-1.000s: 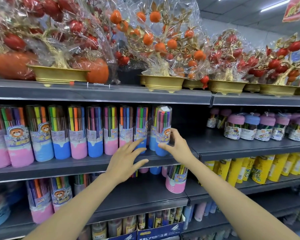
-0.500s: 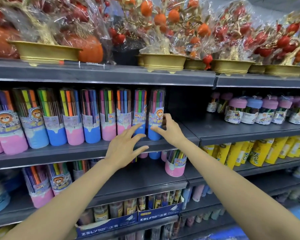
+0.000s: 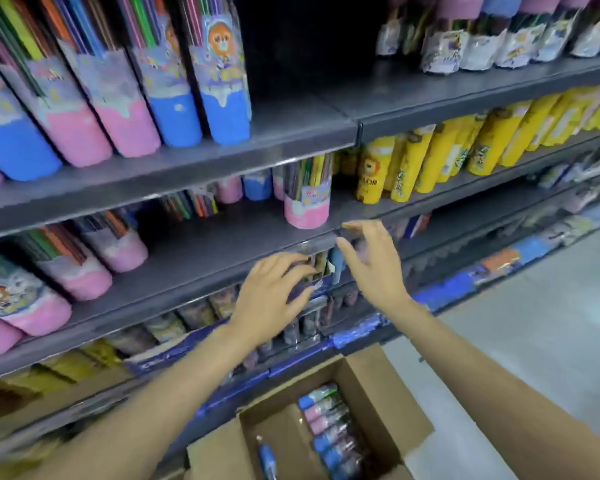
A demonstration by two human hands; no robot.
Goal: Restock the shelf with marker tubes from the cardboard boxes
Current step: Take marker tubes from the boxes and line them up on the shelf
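A row of tall marker tubes with pink and blue bases stands on the upper grey shelf. One short pink-based tube stands alone at the front of the shelf below. My left hand and my right hand hover in front of that lower shelf's edge, fingers loose, holding nothing. An open cardboard box sits on the floor under my arms, with several marker tubes lying in a stack inside.
Yellow tubes fill the shelf to the right. More pink-based tubes stand at the left of the lower shelf. Blue display trays line the shelves beneath. Grey floor opens to the right of the box.
My right hand let go of the blue-based tube on the upper shelf. Both hands dropped away from that shelf. My view tilted down and the box came into sight.
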